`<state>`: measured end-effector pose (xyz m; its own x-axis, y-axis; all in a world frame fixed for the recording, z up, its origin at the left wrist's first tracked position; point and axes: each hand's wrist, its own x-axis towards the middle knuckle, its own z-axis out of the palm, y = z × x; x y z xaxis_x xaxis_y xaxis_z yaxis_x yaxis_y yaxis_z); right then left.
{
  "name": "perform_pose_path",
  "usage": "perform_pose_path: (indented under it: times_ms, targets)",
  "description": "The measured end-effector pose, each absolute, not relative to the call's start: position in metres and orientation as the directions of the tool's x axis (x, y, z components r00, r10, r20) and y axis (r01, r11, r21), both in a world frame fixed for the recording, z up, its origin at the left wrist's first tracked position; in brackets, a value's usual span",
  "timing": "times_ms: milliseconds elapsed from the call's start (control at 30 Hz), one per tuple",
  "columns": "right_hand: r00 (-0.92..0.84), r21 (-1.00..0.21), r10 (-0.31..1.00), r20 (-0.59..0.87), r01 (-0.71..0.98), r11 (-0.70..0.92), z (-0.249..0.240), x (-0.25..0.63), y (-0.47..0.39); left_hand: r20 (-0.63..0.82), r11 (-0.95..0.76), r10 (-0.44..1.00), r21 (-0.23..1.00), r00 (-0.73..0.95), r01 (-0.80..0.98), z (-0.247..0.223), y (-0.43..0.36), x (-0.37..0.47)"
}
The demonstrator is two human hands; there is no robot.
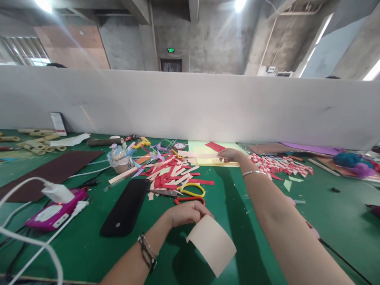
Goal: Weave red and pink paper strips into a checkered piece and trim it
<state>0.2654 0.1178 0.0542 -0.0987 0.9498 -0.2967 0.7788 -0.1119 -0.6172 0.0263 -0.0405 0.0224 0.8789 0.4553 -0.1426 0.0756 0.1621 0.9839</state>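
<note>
My left hand is closed on the edge of a curled cream piece of paper just above the green table. Farther back, my right hand is stretched out with its fingers closed on the end of a pale pink paper strip. Under that hand lie pale yellow sheets, with a red piece of paper on top. Scissors with yellow and red handles rest between my hands, beside a heap of red and pink paper strips.
A black phone and a magenta power strip with white cables lie at left. Behind them stands a cup of wrapped scraps. Red-and-white checked pieces lie at right. A white partition bounds the table at the back.
</note>
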Motion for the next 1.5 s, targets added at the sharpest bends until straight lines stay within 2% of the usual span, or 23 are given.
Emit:
perform_pose_path:
  times_ms: [133, 267, 367, 433, 467, 533, 633, 733, 833, 900, 1000, 1100, 1200, 1267, 1367, 1500]
  targets:
    - [-0.009, -0.564, 0.982, -0.191, 0.819, -0.102, 0.059, 0.263, 0.115, -0.140, 0.237, 0.523, 0.971, 0.841, 0.015, 0.021, -0.035, 0.021]
    - [-0.047, -0.581, 0.998, 0.029, 0.812, 0.055, 0.076, 0.241, 0.090, -0.122, 0.252, 0.639, 0.966, 0.759, -0.058, 0.019, -0.032, 0.018]
    - [-0.234, -0.629, 0.958, 0.166, 0.723, 0.286, 0.086, 0.225, 0.034, -0.126, 0.248, 0.682, 0.966, 0.720, -0.066, 0.019, -0.034, 0.021]
    - [-0.491, -0.671, 0.810, 0.321, 0.485, 0.560, 0.088, 0.219, -0.017, -0.125, 0.231, 0.713, 0.971, 0.690, -0.062, 0.020, -0.037, 0.024]
    - [-0.534, -0.665, 0.769, 0.351, 0.436, 0.606, 0.087, 0.217, -0.042, -0.121, 0.216, 0.731, 0.975, 0.671, -0.059, 0.022, -0.039, 0.026]
    - [-0.553, -0.600, 0.754, 0.354, 0.484, 0.637, 0.079, 0.213, -0.086, -0.105, 0.171, 0.770, 0.984, 0.630, -0.045, 0.029, -0.043, 0.030]
    - [-0.461, -0.453, 0.773, 0.436, 0.630, 0.631, 0.060, 0.208, -0.121, -0.076, 0.093, 0.814, 0.996, 0.576, 0.000, 0.043, -0.052, 0.032]
    - [-0.370, -0.430, 0.776, 0.511, 0.671, 0.604, 0.045, 0.209, -0.127, -0.030, -0.034, 0.847, 0.993, 0.531, 0.110, 0.058, -0.063, 0.028]
    - [-0.358, -0.385, 0.752, 0.554, 0.690, 0.613, 0.045, 0.222, -0.123, 0.016, -0.193, 0.834, 0.945, 0.552, 0.264, 0.071, -0.076, 0.021]
    - [-0.403, -0.255, 0.689, 0.602, 0.721, 0.644, 0.048, 0.233, -0.122, 0.052, -0.346, 0.807, 0.850, 0.588, 0.398, 0.077, -0.082, 0.015]
    - [-0.505, 0.035, 0.567, 0.651, 0.766, 0.642, 0.051, 0.247, -0.124, 0.086, -0.563, 0.777, 0.538, 0.624, 0.627, 0.079, -0.089, 0.003]
    - [-0.573, 0.217, 0.502, 0.647, 0.770, 0.600, 0.046, 0.253, -0.127, 0.088, -0.703, 0.698, 0.278, 0.711, 0.655, 0.069, -0.092, -0.008]
    - [-0.609, 0.234, 0.523, 0.596, 0.755, 0.613, 0.032, 0.252, -0.130, 0.067, -0.742, 0.669, 0.124, 0.741, 0.659, 0.051, -0.096, -0.017]
    - [-0.662, 0.220, 0.562, 0.496, 0.722, 0.656, 0.019, 0.251, -0.131, 0.039, -0.744, 0.668, 0.057, 0.743, 0.666, 0.040, -0.100, -0.018]
    - [-0.725, 0.198, 0.602, 0.334, 0.678, 0.708, 0.002, 0.249, -0.132, 0.094, -0.787, 0.610, -0.038, 0.787, 0.615, 0.028, -0.106, -0.012]
    - [-0.696, 0.070, 0.681, 0.227, 0.709, 0.701, -0.003, 0.246, -0.134, 0.151, -0.855, 0.488, -0.113, 0.859, 0.506, 0.014, -0.109, 0.002]
